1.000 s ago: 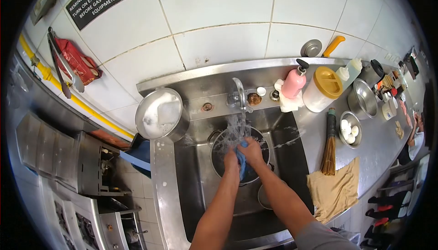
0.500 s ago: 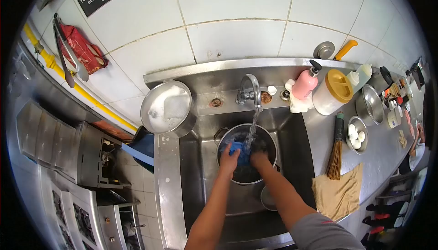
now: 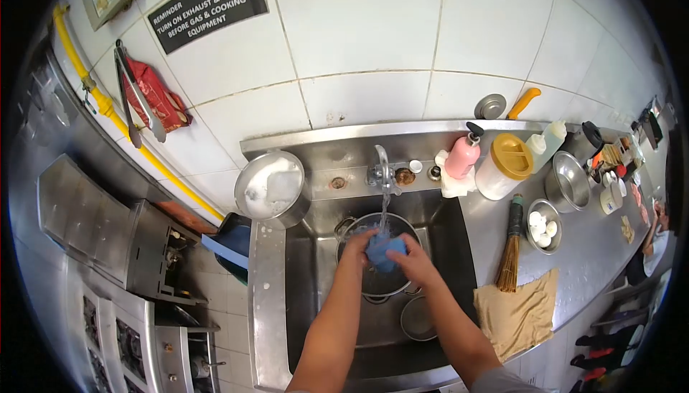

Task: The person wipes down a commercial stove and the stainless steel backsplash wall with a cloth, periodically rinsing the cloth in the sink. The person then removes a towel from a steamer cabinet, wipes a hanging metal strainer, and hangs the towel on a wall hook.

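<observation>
Over a metal pot (image 3: 367, 290) in the sink, both my hands hold a blue object (image 3: 385, 251) under running water. Its kind is hard to make out; it is smooth-looking, with water splashing off it. My left hand (image 3: 360, 244) grips its left side, fingers curled round it. On the other side my right hand (image 3: 414, 260) is closed on it, thumb lying on the front. From the faucet (image 3: 382, 167) a stream falls onto the blue object. A round metal vessel (image 3: 418, 319) sits in the sink beside the pot.
A pot with suds (image 3: 271, 186) stands left of the sink (image 3: 337, 353). Along the right counter are a pink pump bottle (image 3: 461, 156), a yellow-lidded container (image 3: 504, 167), a stick brush (image 3: 510, 249), a bowl of eggs (image 3: 544, 228) and a tan cloth (image 3: 518, 310). Another person (image 3: 654, 239) is far right.
My hands have lifted the blue object from inside the pot up into the water stream. My right hand, formerly down in the pot, now grips it too. The view has tilted upward.
</observation>
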Motion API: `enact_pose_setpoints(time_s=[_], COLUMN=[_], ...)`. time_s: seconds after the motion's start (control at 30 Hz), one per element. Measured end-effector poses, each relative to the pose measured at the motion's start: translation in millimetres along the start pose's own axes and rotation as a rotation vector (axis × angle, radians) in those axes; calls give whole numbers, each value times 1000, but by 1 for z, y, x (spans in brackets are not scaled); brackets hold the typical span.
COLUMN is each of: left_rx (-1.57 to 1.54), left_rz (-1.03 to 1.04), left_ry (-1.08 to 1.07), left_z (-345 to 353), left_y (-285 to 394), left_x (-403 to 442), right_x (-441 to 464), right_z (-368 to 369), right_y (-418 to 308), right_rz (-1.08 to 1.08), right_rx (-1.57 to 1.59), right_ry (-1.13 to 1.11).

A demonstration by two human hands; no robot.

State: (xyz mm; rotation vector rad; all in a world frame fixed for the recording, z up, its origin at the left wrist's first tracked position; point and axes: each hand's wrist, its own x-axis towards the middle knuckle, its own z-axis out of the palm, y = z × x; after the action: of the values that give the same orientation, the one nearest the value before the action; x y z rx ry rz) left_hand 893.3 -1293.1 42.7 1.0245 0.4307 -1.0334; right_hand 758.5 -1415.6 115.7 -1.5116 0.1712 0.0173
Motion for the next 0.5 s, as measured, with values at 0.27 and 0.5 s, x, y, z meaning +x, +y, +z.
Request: enact_pose_setpoints(time_s=[0.27,0.5], left_rx=[137,935], left_rz=[105,1050], left_ry=[16,734], left_z=[83,56], left_y=[22,21], left_x=[-93,-84], right_x=[39,48], right_z=[11,40], right_y=[27,-14], right_rz=[115,56], right_rx=[1311,1047], right_ry=[111,146])
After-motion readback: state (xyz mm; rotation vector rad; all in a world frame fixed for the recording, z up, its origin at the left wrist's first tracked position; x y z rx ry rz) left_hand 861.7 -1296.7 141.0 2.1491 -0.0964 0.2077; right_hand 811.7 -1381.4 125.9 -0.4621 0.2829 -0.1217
